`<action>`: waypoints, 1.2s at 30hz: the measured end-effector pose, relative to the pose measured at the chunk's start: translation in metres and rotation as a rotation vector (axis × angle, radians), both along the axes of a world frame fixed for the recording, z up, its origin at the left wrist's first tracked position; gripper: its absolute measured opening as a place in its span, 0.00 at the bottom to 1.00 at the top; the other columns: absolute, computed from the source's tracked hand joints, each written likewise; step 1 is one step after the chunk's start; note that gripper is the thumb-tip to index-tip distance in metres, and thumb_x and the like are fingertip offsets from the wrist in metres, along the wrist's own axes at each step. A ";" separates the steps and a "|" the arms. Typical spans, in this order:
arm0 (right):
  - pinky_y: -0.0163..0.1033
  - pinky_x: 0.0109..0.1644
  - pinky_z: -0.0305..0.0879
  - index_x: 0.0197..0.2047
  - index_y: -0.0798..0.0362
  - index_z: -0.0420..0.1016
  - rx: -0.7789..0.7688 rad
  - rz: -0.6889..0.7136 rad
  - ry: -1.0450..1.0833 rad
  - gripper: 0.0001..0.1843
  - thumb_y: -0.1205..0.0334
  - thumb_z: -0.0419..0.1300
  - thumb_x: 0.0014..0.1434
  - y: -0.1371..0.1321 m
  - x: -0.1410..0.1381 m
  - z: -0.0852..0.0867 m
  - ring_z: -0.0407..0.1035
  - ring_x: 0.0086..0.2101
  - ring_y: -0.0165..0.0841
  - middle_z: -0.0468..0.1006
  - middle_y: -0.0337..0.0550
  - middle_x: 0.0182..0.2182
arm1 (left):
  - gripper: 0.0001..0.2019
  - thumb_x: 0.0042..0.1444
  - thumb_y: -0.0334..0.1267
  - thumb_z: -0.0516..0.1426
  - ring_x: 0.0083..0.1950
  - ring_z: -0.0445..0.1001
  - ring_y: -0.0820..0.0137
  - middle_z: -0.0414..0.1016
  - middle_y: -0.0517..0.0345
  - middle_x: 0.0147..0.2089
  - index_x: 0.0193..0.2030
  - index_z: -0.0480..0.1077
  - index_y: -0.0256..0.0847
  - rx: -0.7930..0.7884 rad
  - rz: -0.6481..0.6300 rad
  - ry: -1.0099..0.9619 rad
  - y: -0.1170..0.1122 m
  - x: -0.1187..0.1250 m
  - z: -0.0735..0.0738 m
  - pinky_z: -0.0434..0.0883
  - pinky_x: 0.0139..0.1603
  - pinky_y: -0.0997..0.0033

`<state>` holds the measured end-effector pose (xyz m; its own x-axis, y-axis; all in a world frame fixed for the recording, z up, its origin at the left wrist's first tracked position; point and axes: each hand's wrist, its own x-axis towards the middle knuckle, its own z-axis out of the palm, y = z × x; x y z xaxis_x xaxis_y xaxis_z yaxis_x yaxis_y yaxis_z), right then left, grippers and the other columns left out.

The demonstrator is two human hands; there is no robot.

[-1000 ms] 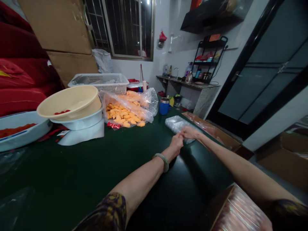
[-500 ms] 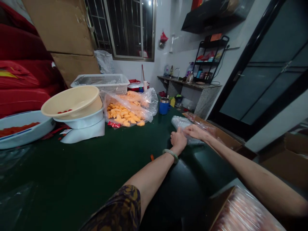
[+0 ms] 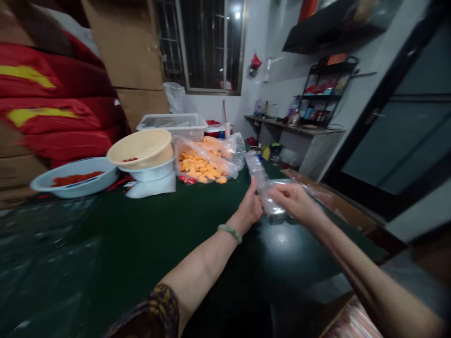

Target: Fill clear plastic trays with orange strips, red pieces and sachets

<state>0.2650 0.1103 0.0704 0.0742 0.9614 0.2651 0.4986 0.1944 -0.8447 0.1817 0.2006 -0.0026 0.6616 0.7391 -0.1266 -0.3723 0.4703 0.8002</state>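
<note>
My left hand, with a pale green bangle at its wrist, is closed around the near left side of a clear plastic bag. The bag stands tilted up from the table, its upper end leaning left. Fingers of my right hand pinch the same plastic from the right; motion blurs them somewhat. Beneath and behind my hands lies more clear plastic, flat on the dark green table. Whether it is one stack or loose sheets I cannot make out.
Left of my hands, an open plastic bag spills orange pieces. Farther left are a cream basin on a white one and a pale blue basin with red-orange contents. A cardboard box with plastic-wrapped contents stands at lower right.
My hands have lifted the clear plastic bag from lying low on the table to a tilted, upright position. My left hand shifted left, and the view has turned left.
</note>
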 end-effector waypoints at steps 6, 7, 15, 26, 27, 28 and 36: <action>0.31 0.22 0.44 0.18 0.53 0.53 -0.001 0.422 -0.030 0.20 0.54 0.51 0.56 -0.015 -0.133 -0.018 0.47 0.20 0.23 0.51 0.33 0.17 | 0.33 0.36 0.64 0.60 0.47 0.71 0.55 0.75 0.47 0.37 0.38 0.71 0.35 -0.048 0.126 -0.321 -0.043 -0.162 -0.001 0.66 0.48 0.59; 0.31 0.22 0.44 0.17 0.53 0.52 -0.008 0.472 -0.036 0.19 0.56 0.51 0.56 -0.017 -0.151 -0.020 0.46 0.20 0.23 0.51 0.32 0.16 | 0.33 0.33 0.62 0.62 0.46 0.71 0.55 0.75 0.47 0.37 0.39 0.71 0.34 -0.037 0.168 -0.308 -0.051 -0.185 -0.003 0.66 0.48 0.58; 0.30 0.20 0.46 0.19 0.55 0.61 -0.217 0.624 0.153 0.14 0.57 0.58 0.49 -0.020 -0.260 -0.017 0.50 0.17 0.21 0.58 0.31 0.14 | 0.29 0.31 0.53 0.63 0.27 0.74 0.63 0.76 0.53 0.26 0.39 0.72 0.34 -0.069 0.226 -0.357 -0.089 -0.292 -0.011 0.70 0.32 0.65; 0.27 0.15 0.47 0.24 0.56 0.72 -0.541 0.778 0.230 0.14 0.53 0.61 0.50 -0.005 -0.317 -0.011 0.54 0.12 0.19 0.65 0.31 0.13 | 0.43 0.38 0.64 0.54 0.23 0.74 0.56 0.72 0.51 0.17 0.55 0.63 0.31 0.061 0.155 -0.447 -0.094 -0.349 -0.019 0.69 0.26 0.61; 0.27 0.15 0.47 0.23 0.56 0.71 -0.545 0.789 0.228 0.15 0.53 0.60 0.50 -0.003 -0.320 -0.012 0.55 0.12 0.19 0.65 0.32 0.13 | 0.43 0.38 0.64 0.54 0.23 0.74 0.56 0.72 0.51 0.17 0.56 0.63 0.32 0.060 0.153 -0.454 -0.094 -0.352 -0.020 0.69 0.27 0.62; 0.27 0.15 0.48 0.23 0.56 0.71 -0.551 0.802 0.224 0.15 0.52 0.60 0.50 -0.002 -0.323 -0.012 0.55 0.12 0.19 0.65 0.32 0.14 | 0.43 0.38 0.64 0.54 0.23 0.74 0.57 0.73 0.52 0.17 0.56 0.63 0.32 0.054 0.155 -0.455 -0.094 -0.355 -0.020 0.69 0.27 0.62; 0.30 0.18 0.46 0.20 0.55 0.65 -0.461 0.772 0.034 0.14 0.58 0.54 0.53 -0.004 -0.339 -0.010 0.53 0.15 0.21 0.63 0.33 0.14 | 0.37 0.34 0.63 0.58 0.24 0.73 0.59 0.72 0.50 0.18 0.42 0.71 0.29 -0.006 0.263 -0.364 -0.096 -0.369 -0.026 0.69 0.29 0.63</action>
